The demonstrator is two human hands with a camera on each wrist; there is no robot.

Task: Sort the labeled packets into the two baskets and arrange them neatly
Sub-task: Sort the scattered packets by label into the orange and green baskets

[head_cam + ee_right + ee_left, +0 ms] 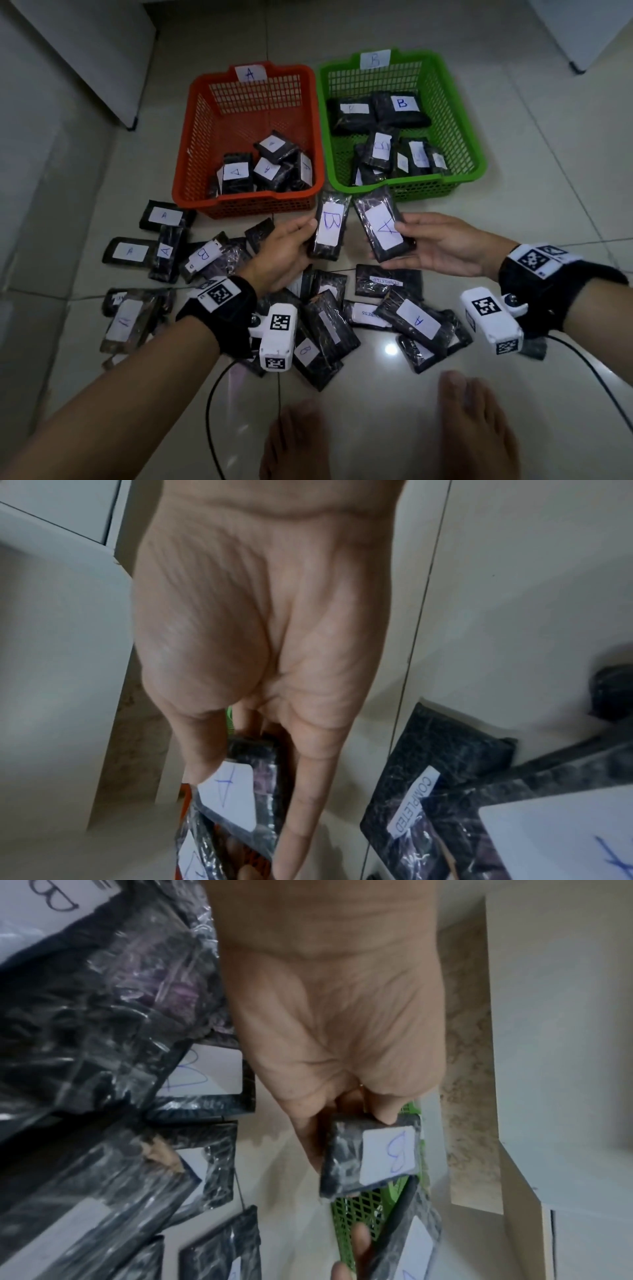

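Left hand (pixel 284 246) pinches a packet marked B (pixel 329 226), thumb on the label edge, fingers under it; left wrist view shows the same grip on the B packet (pixel 373 1153). Right hand (pixel 442 245) pinches a packet marked A (pixel 383 226), thumb on top, fingers beneath; right wrist view confirms thumb on the A label (pixel 232 791). Both packets are held side by side, close but not touching, in the air just in front of the near rims of the two baskets. Orange basket (pixel 191 144), tagged A, sits on the floor (pixel 548 171) left of the green basket (pixel 476 144), tagged B, walls nearly touching. Orange one holds several A packets bunched at its near end; green one holds B packets, some flat at the far end, some stood on edge at the near end. Loose pile of packets (pixel 407 318) lies on the floor below the hands, mixed A and B labels, some overlapping. Bare feet (pixel 476 421) at the near edge.
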